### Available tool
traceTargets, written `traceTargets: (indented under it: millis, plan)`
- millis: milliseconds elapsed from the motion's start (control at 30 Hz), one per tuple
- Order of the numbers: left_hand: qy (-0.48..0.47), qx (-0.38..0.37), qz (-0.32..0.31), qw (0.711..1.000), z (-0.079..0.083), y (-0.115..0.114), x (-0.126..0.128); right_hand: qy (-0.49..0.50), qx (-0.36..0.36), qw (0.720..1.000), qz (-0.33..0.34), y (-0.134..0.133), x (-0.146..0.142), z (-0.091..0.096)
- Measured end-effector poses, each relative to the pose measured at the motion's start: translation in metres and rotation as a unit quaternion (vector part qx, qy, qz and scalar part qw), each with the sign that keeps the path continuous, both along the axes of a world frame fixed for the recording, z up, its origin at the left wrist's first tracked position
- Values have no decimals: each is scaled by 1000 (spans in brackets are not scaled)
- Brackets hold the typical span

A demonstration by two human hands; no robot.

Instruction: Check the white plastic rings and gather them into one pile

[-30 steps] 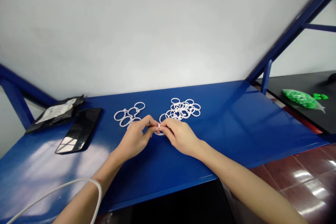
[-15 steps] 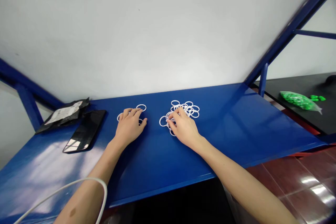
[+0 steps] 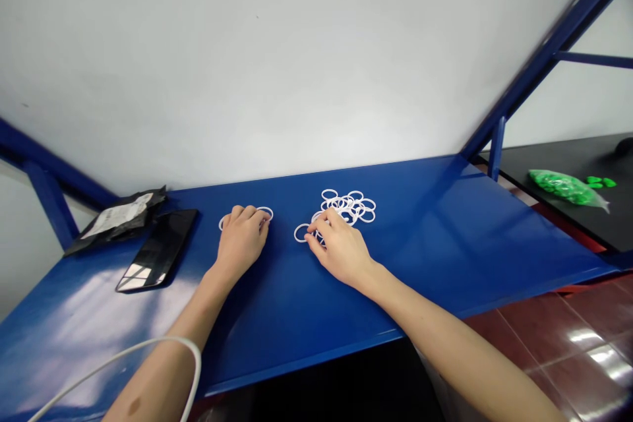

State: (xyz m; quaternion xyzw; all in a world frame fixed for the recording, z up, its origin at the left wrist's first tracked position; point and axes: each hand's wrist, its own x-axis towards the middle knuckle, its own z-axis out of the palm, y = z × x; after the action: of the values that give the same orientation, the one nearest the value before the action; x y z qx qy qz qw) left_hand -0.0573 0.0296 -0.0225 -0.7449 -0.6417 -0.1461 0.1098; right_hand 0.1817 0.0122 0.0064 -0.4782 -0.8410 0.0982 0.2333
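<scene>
A loose pile of white plastic rings (image 3: 353, 203) lies on the blue table (image 3: 435, 237). My right hand (image 3: 339, 249) rests at the pile's near left edge, fingers curled, fingertips pinching a single white ring (image 3: 301, 233) that lies flat on the table. A smaller group of white rings (image 3: 264, 213) lies to the left. My left hand (image 3: 241, 239) lies palm down on top of that group, fingers stretched over the rings and hiding most of them.
A black phone (image 3: 158, 248) and a black packet with a white label (image 3: 116, 214) lie at the table's left. A white cable (image 3: 123, 359) loops over my left forearm. A bag of green pieces (image 3: 564, 186) sits on a dark table at right.
A second ago both hands pinched one ring together at the centre. They have parted: the left went onto the left group, the right to the pile and drew one ring leftward.
</scene>
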Motion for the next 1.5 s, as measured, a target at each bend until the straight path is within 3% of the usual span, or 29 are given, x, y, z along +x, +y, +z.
traceTargets:
  millis: [167,300,400,500,767,1033,1233,1500]
  plan:
    - [-38,60,-10,997,6,-1,5,7,4,1000,7,-1,-1,1]
    - [-138,99,-101,980,19,-13,20,28,20,999,16,-2,0,1]
    - [-239,21,-179,954,32,-28,34,61,34,997,26,-2,1,0]
    - [-325,-60,-208,921,40,-39,42,91,47,994,49,-2,1,-1]
    - [-413,-136,-193,880,45,-42,36,145,61,982,100,-3,2,0]
    - [-461,-181,-190,848,46,-41,38,174,56,978,103,-3,2,-3]
    - [-525,-216,-200,799,48,-42,39,240,26,966,91,0,2,-1]
    - [-609,-194,-113,761,48,-39,39,276,-3,958,83,0,1,-1]
